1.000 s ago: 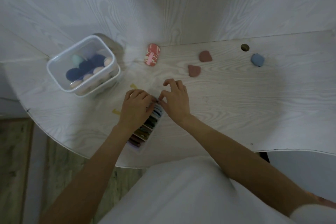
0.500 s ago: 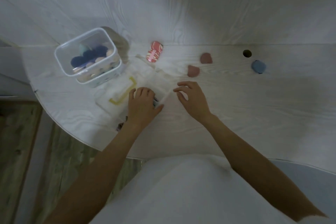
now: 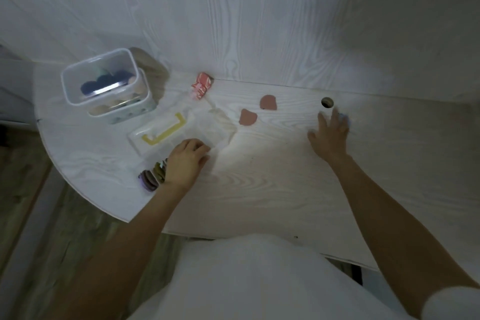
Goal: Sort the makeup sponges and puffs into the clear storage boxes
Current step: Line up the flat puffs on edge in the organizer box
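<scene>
Fingers: on my right hand (image 3: 329,132) they are spread and straight, reaching over the blue sponge (image 3: 345,119) by the desk hole; whether they touch it I cannot tell. My left hand (image 3: 185,161) rests curled on the long box (image 3: 153,176), steadying it.

Stored: dark and pale puffs in the tub (image 3: 104,86); a row of puffs in the long box.

Outstanding: two pink sponges (image 3: 248,117), one striped sponge (image 3: 201,85), the blue sponge, all loose on the desk (image 3: 285,176).

Estimate: most sorted, four left.
</scene>
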A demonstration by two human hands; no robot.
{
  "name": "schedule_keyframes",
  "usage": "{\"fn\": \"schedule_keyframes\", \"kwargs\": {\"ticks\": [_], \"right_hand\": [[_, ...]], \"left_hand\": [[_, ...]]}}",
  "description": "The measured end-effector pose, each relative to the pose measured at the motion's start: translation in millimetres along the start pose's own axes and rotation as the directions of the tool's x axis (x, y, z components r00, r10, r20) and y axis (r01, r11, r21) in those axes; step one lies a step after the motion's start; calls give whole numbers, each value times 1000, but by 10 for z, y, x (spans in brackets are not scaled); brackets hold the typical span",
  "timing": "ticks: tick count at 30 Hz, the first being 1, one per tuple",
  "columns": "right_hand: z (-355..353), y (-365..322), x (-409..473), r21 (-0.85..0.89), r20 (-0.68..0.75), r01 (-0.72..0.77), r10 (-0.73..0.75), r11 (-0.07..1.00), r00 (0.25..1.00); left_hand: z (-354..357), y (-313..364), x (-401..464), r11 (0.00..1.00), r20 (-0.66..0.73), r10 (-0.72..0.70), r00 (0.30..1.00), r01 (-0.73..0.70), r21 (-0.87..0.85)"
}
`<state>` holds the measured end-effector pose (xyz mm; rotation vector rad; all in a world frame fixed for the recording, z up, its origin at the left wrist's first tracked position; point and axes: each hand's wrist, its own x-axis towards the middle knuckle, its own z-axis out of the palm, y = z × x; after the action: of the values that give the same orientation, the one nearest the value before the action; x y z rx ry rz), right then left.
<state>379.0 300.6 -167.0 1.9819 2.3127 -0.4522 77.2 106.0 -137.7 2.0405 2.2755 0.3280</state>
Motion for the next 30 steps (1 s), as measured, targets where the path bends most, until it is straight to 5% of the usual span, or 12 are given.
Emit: {"fn": "schedule_keyframes", "kwargs": {"ticks": [5, 8, 12, 19, 23, 26, 30], "right_hand": [[35, 156, 110, 55, 147, -67, 58, 996, 987], [135, 75, -34, 78, 46, 117, -121, 990, 992], [295, -163, -279, 92, -137, 413, -400, 906, 906], [201, -426, -331, 174, -314, 242, -179, 955, 932], [-49, -811, -534, 551, -369, 314, -113, 773, 923], [-86, -1401, -765, 729, -296, 340, -175, 594, 939], [118, -1937, -885, 562, -372, 506, -346, 654, 861]], "left_hand": [[62, 165, 84, 1000, 17, 2, 1000, -2, -5], [90, 189, 106, 999, 30, -23, 999, 24, -25], [46, 188, 133, 1000, 47, -22, 999, 23, -10], [-33, -8, 122, 998, 88, 35, 995, -39, 43], [-45, -120, 134, 993, 39, 114, 993, -115, 24], [-46, -214, 122, 992, 12, 126, 992, -126, 23], [-50, -315, 136, 984, 50, 174, 983, -175, 21]]}}
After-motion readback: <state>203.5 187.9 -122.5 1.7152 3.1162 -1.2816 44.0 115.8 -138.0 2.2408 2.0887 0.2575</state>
